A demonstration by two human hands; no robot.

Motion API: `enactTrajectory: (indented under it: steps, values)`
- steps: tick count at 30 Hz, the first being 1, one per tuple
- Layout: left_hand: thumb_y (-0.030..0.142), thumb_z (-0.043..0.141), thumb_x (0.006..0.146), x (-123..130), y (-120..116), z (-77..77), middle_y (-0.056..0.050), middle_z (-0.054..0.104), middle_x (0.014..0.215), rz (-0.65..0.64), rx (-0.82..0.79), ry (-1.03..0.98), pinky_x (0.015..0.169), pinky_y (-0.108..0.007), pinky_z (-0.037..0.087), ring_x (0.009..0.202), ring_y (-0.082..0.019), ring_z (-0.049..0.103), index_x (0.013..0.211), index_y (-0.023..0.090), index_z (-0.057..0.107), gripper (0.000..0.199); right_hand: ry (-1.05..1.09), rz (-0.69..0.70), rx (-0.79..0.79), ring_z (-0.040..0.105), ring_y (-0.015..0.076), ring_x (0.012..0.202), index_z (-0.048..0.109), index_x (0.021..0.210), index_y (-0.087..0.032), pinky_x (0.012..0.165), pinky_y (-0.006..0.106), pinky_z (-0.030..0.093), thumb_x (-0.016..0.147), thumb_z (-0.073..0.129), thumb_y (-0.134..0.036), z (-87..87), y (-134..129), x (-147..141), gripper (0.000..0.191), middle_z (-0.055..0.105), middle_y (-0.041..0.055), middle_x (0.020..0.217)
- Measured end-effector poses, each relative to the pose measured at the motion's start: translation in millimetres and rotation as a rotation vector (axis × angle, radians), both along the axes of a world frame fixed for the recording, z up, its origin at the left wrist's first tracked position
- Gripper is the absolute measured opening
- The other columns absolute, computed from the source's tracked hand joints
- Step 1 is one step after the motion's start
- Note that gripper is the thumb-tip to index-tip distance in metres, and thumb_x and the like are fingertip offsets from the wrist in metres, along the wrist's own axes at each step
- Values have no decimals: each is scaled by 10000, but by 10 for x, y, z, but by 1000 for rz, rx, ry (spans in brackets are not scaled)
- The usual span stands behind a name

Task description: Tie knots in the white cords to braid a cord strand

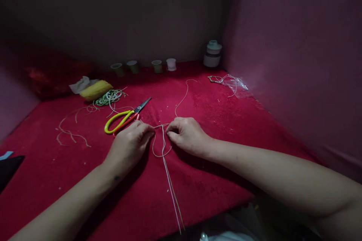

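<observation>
On the red cloth, my left hand point(135, 138) pinches a thin cord point(157, 127) near the middle. Facing it, my right hand point(186, 135) pinches the same thin cord from the other side, a short gap apart. Between them the cord crosses a pair of long strands point(167, 173), pale and tan, that run down toward the front edge. A loop of the cord hangs below the crossing and lies around those strands. One loose tail point(186, 90) curves away beyond my right hand. Scissors point(127, 116) with yellow and red handles lie just beyond my left hand, blades closed.
Several thread spools point(157, 66) stand along the back wall, with a white bottle point(212, 53) at the right. A yellow bundle point(96, 90) and tangled green-white cord point(110, 97) lie at the left. Cord scraps point(70, 131) and a clear plastic bag point(239, 84) lie farther out.
</observation>
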State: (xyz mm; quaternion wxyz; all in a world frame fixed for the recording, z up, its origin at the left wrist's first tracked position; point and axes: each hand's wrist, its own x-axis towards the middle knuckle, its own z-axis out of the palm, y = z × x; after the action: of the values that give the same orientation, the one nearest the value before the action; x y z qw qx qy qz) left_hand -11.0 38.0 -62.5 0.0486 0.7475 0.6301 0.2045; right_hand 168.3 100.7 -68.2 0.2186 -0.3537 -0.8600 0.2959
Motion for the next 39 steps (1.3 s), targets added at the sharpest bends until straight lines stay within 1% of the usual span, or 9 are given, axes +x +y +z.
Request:
enactTrajectory:
  steps: [4,8,14,20,27,30,35,39]
  values:
    - [243,440,840,-6,-13,-14,-41,562,752,31,-11,126,663,-269,424,677,-150,541,761,182,541,142,5,8,30,578,144,753,698,825,-192,696,256,420,767,521,-159,-14,-2,6,189,655,49,813]
    - [237,432,843,37,-21,-18,-50,570,756,78,-23,182,643,-270,414,678,-164,549,764,179,496,118,18,13,45,579,140,737,697,838,-187,695,254,427,760,519,-163,-36,2,12,197,657,43,806]
    - [290,405,865,155,-18,-1,-64,593,822,133,-60,193,637,-273,397,750,-183,567,822,176,523,170,42,8,-9,586,138,745,705,865,-188,701,252,436,758,525,-159,-42,16,15,211,672,49,831]
    - [364,380,879,243,-36,10,-49,613,837,222,-82,229,582,-270,365,724,-191,587,834,186,539,243,73,7,-79,607,152,750,711,860,-192,696,263,442,744,547,-149,-29,35,1,205,691,51,836]
    - [372,356,889,256,-53,-7,-48,620,820,178,-71,258,564,-265,353,719,-187,596,846,185,542,268,51,-31,-167,608,159,724,717,825,-220,657,262,433,754,588,-216,-8,54,-34,148,692,51,789]
    - [375,365,887,255,-57,-26,-41,618,800,158,-57,240,567,-259,356,711,-178,595,837,184,541,264,4,-65,-147,602,155,702,713,818,-217,626,252,414,745,579,-226,12,38,-54,153,691,45,779]
    - [361,425,867,239,-51,-75,-14,612,764,135,-11,182,560,-248,359,675,-154,587,799,187,547,223,-79,-104,-50,582,151,680,691,784,-214,583,245,368,727,540,-224,27,1,-69,162,679,28,749]
    - [328,452,858,226,-53,-48,-16,607,820,100,54,76,600,-240,385,712,-142,576,845,191,554,171,-41,-120,-73,560,132,645,663,759,-179,579,235,360,741,506,-209,4,9,-57,161,664,37,723]
